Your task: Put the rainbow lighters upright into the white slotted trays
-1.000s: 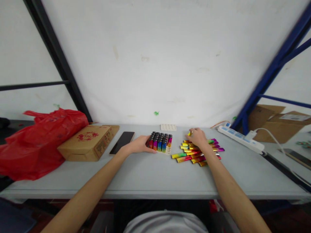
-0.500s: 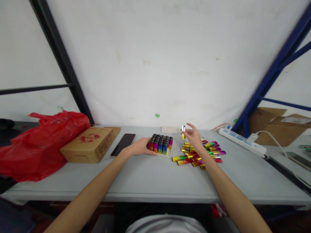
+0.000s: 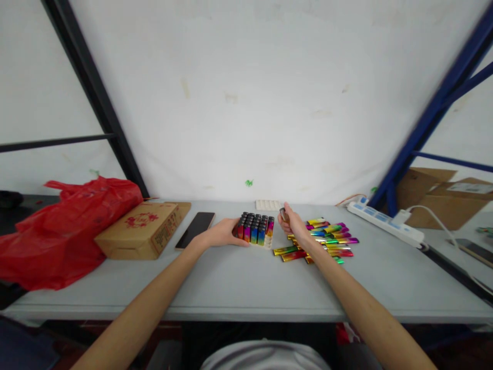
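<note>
Upright lighters with black tops (image 3: 254, 228) stand packed in rows in a pale tray (image 3: 268, 241), whose front right slots show bare. My left hand (image 3: 225, 233) is closed around the left side of this block, thumb at the front and fingers behind. To the right of the tray and above the table, my right hand (image 3: 295, 226) is closed on a single lighter (image 3: 284, 215), tilted and mostly covered by the fingers. Below and right of that hand lies a loose pile of shiny multicoloured lighters (image 3: 331, 239), partly hidden by my forearm.
A second pale slotted tray (image 3: 268, 205) lies by the wall. On the left are a black phone (image 3: 195, 229), a cardboard box (image 3: 138, 231) and a red plastic bag (image 3: 77, 231). A white power strip (image 3: 385, 224) and an open carton (image 3: 442, 200) are on the right.
My right hand has moved slightly left and turned, tilting the lighter from upright, and its fingers have curled over it. My left hand stays on the tray.
</note>
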Motion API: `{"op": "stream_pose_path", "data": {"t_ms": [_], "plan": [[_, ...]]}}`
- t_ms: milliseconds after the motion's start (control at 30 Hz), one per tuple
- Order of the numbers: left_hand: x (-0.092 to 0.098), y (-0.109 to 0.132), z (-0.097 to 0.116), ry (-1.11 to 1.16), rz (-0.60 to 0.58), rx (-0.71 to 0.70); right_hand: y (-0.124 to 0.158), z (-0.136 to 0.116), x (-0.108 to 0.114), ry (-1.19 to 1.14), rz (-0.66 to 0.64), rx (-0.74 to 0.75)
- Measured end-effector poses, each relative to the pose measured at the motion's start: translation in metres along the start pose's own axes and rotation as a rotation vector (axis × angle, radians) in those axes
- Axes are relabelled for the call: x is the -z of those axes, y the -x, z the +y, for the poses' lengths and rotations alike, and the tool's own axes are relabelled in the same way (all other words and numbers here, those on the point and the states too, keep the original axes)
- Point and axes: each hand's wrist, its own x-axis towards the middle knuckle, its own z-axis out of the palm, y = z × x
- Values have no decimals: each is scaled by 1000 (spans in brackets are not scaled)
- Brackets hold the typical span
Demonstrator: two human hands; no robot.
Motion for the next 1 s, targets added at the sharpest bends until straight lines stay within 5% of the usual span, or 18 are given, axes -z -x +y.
{"op": "stream_pose_path", "data": {"t_ms": [300, 600, 767, 1000], "plan": [[0, -1, -1, -4, 1, -12, 4, 3, -20, 66, 106, -41], [0, -1, 0, 1, 6, -18, 1, -4, -7, 22, 59, 64], [1, 0, 0, -23, 11, -21, 5, -8, -5, 113, 168, 112], [3, 1, 4, -10, 3, -8, 1, -4, -5, 110, 49, 57]]}}
